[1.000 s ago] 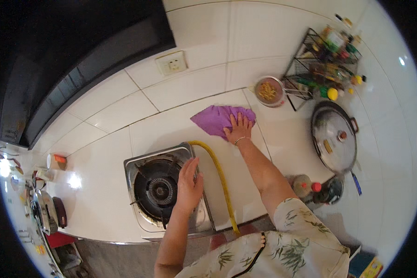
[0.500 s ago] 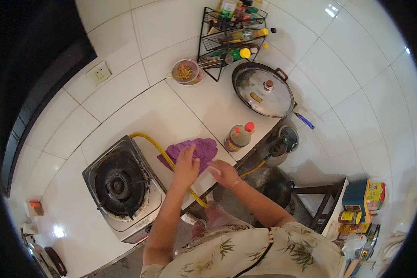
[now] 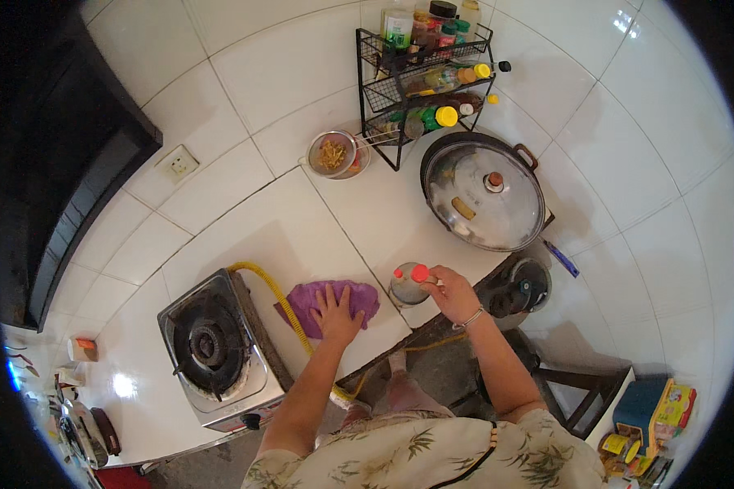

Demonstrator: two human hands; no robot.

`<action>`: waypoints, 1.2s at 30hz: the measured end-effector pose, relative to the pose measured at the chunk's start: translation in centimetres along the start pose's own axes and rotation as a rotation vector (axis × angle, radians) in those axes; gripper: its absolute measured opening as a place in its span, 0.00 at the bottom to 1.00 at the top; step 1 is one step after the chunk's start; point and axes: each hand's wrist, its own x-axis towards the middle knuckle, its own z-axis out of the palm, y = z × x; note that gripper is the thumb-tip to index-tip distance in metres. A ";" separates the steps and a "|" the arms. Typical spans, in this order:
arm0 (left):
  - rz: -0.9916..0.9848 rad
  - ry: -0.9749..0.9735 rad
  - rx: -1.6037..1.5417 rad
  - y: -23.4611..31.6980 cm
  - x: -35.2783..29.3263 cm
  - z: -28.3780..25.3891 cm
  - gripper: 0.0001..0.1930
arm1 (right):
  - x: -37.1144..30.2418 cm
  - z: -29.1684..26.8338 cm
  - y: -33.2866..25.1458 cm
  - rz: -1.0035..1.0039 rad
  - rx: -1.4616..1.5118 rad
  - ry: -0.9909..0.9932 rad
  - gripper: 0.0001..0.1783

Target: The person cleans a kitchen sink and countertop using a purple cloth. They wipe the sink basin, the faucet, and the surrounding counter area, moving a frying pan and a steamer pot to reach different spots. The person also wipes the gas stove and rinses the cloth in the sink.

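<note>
A crumpled purple cloth lies on the white tiled counter. My left hand rests flat on it, fingers spread. To its right, at the counter's front edge, stands a plastic bottle with red caps. My right hand has its fingers closed at the bottle's neck, just beside the larger red cap; the fingertips are partly hidden. The bottle appears to stand on the counter, slightly tilted in this view. A yellow hose runs along the left side of the cloth.
A gas stove sits at the left. Behind are a strainer with yellowish bits and a black rack of bottles. A wok with a glass lid stands back right. Below the edge are a gas cylinder and wooden stand.
My left hand has flattened and spread on the cloth. My right hand has moved right, from beside the cloth to the bottle, and closed at its neck. The view has shifted.
</note>
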 end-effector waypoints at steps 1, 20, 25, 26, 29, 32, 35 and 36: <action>0.038 0.038 0.051 -0.1 0.2 0.8 0.38 | 0.8 -0.3 0.1 -0.048 0.013 0.002 0.13; -0.052 0.281 0.048 2.7 8.4 -1.1 0.34 | 24.9 -3.1 4.7 -0.168 -0.093 0.257 0.12; -0.003 0.381 0.091 1.6 13.3 2.3 0.28 | 27.9 -2.8 4.5 -0.095 -0.005 0.249 0.13; 0.026 0.385 0.103 2.0 14.8 1.9 0.28 | 27.9 -3.2 4.3 -0.088 0.014 0.237 0.12; 0.114 0.384 0.121 3.4 19.6 1.4 0.27 | 26.2 -3.9 5.3 -0.098 0.185 0.254 0.19; 0.143 0.371 0.083 5.3 22.2 1.4 0.28 | 21.7 -6.2 5.0 -0.224 0.280 0.315 0.23; 0.262 0.287 0.098 9.6 20.4 3.4 0.29 | 13.9 -7.8 6.3 -0.213 0.349 0.401 0.17; 0.336 0.223 0.069 11.4 19.2 4.4 0.29 | 10.8 -7.9 6.2 -0.180 0.303 0.425 0.15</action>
